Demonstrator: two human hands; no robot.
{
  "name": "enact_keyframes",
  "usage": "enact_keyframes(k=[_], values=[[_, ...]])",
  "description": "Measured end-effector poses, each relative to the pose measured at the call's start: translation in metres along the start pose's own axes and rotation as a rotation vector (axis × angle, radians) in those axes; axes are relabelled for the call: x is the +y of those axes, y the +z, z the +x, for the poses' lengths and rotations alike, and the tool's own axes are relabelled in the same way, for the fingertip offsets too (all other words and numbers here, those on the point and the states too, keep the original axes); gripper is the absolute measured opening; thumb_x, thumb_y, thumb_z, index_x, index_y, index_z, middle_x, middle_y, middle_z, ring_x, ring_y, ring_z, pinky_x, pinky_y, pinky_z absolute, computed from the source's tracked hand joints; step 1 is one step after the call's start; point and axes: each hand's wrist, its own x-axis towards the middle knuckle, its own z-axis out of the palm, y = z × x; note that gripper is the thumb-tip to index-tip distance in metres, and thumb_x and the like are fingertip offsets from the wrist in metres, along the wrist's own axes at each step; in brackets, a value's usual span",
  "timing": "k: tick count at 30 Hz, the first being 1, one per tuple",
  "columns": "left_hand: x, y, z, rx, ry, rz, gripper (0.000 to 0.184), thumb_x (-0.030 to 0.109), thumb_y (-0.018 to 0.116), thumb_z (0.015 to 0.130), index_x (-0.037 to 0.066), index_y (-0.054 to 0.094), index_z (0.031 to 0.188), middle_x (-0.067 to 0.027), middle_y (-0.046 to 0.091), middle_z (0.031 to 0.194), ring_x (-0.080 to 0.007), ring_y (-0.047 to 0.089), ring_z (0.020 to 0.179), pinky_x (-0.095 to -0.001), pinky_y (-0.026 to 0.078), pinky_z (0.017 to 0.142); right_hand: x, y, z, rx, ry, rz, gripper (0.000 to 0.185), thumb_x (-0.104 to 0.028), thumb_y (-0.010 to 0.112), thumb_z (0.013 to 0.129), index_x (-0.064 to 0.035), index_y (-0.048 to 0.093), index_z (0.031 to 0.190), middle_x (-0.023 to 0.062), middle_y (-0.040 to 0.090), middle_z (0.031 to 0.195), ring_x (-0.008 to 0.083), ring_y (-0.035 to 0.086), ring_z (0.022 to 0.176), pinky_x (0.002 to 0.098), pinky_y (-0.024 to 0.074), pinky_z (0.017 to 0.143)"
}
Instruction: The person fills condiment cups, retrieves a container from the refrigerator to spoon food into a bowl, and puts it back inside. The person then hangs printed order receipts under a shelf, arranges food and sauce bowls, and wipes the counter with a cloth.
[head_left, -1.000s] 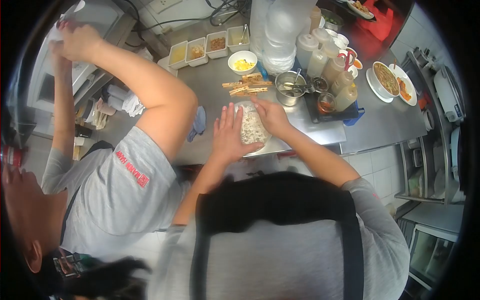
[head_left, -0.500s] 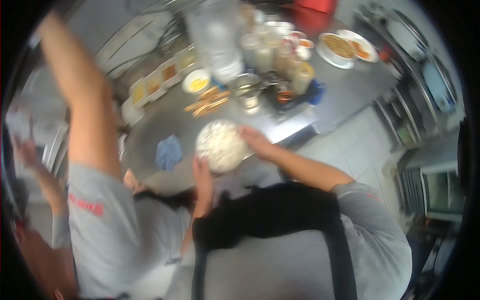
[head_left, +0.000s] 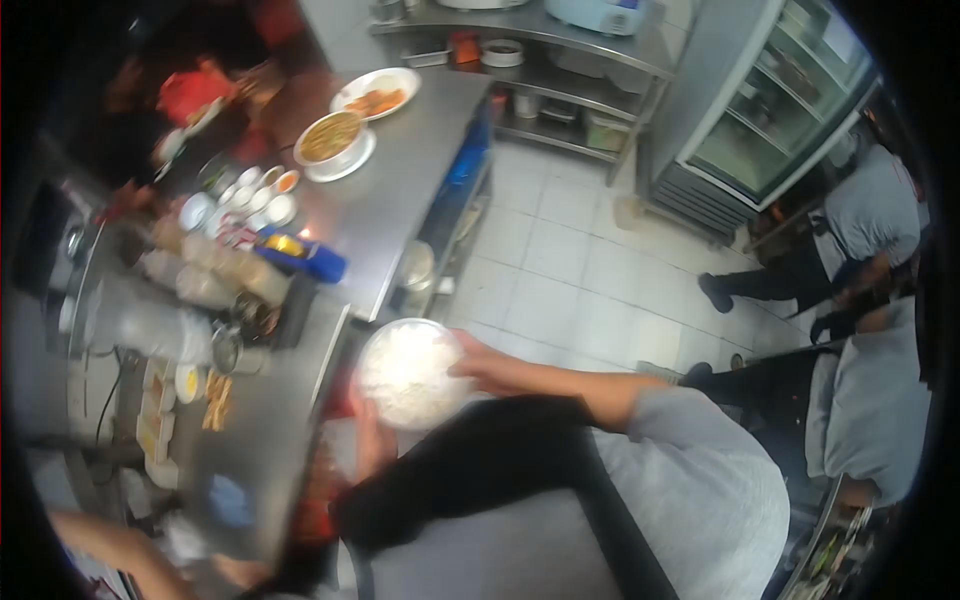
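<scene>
Head view, busy kitchen, some blur at the edges. The person in a grey shirt and black apron (head_left: 470, 460) holds a round bowl (head_left: 403, 323) filled with white, lumpy contents (head_left: 408, 370), up close in front of the chest, apparently beside the desk edge rather than resting on it. Left hand (head_left: 375, 435) at the bowl's near left side, fingers pressed to its wall; right hand (head_left: 490, 365) on the opposite side, fingers clamped at the rim. Their undersides I cannot make out. To the person's left runs a stainless-steel desk (head_left: 410, 190). At its far end: a white oval plate (head_left: 408, 85) with orange food, and just beside it a deep white bowl (head_left: 328, 166) of brownish soup. Nearer, small white cups, a bright blue holder (head_left: 322, 262) and pale plastic squeeze bottles (head_left: 215, 260), crowded together. Then a bundle of thin tan sticks (head_left: 216, 403) and a crumpled light-blue cloth (head_left: 230, 500) lying flat. A bare forearm (head_left: 120, 545) of a co-worker reaches in at lower left. Past the white-tiled floor (head_left: 540, 240) I note a glass-door refrigerator (head_left: 760, 110); on the right, two more people in grey tops, well apart from the bowl.
</scene>
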Motion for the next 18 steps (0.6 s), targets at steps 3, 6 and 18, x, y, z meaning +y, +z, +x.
enact_keyframes(k=[3,6,18], values=[[-0.044,0.069,0.038,0.123,-0.476,0.291,0.076,0.051,0.054,0.087,0.03,0.014,0.148,-0.0108,0.031,0.147,-0.029,0.039,0.129,-0.0504,0.036,0.1,-0.046,-0.054,-0.082,0.284,0.104,0.102,0.072,-0.022,0.057,0.084,-0.0146,0.019,0.144,0.0148,0.03,0.141,0.0296,0.034,0.131,0.0492,0.0397,0.101],[-0.112,0.095,0.045,-0.296,-0.119,0.605,0.07,0.033,0.062,0.087,0.016,0.027,0.145,-0.0131,0.038,0.139,-0.0279,0.045,0.119,-0.0412,0.04,0.097,-0.035,-0.163,-0.13,0.497,0.007,0.225,0.061,-0.031,0.059,0.086,-0.0153,0.026,0.135,0.0134,0.035,0.137,0.0341,0.049,0.117,0.0537,0.0465,0.089],[-0.23,0.155,0.16,-0.555,-0.623,0.943,0.045,0.026,0.065,0.086,0.009,0.054,0.127,-0.0117,0.06,0.107,-0.0206,0.057,0.101,-0.0328,0.046,0.087,-0.136,-0.312,-0.274,1.053,-0.584,0.761,0.074,-0.034,0.073,0.075,-0.022,0.033,0.136,0.0164,0.029,0.135,0.0358,0.039,0.123,0.0536,0.0447,0.093]])
